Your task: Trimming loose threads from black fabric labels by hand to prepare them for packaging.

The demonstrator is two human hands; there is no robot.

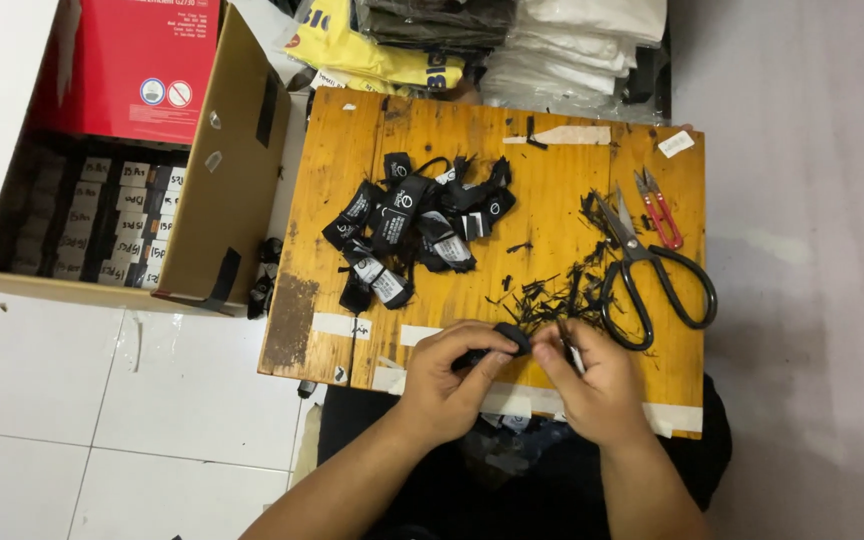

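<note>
**Asker:** While both hands are busy, what are they holding?

**Describer:** A small black fabric label (508, 340), folded or rolled into a dark lump, sits at the near edge of the wooden board (552, 210). The left hand (452, 375) has thumb and fingers pinched together on its left end. The right hand (597, 385) pinches the right end; a thin dark tool pokes out between its fingers, too small to identify.

**Asker:** What else lies on that board?

**Describer:** Toward the board's middle, beyond the hands, is a heap of black labels (417, 225) with white printed ends. To the right of the heap lie scattered black thread trimmings (552, 290). Large black-handled scissors (652, 280) rest near the board's right edge, and small red snips (658, 208) lie just beyond them. Strips of pale tape (572, 135) are stuck to the board. Nothing covers the label except the fingers themselves.

**Asker:** Any containers?

**Describer:** Left of the board, an open cardboard box (232, 170) stands on the white floor, holding rows of bundled black labels with white tags (117, 225). Beyond the board's far edge lie folded garments in plastic bags (472, 45).
</note>
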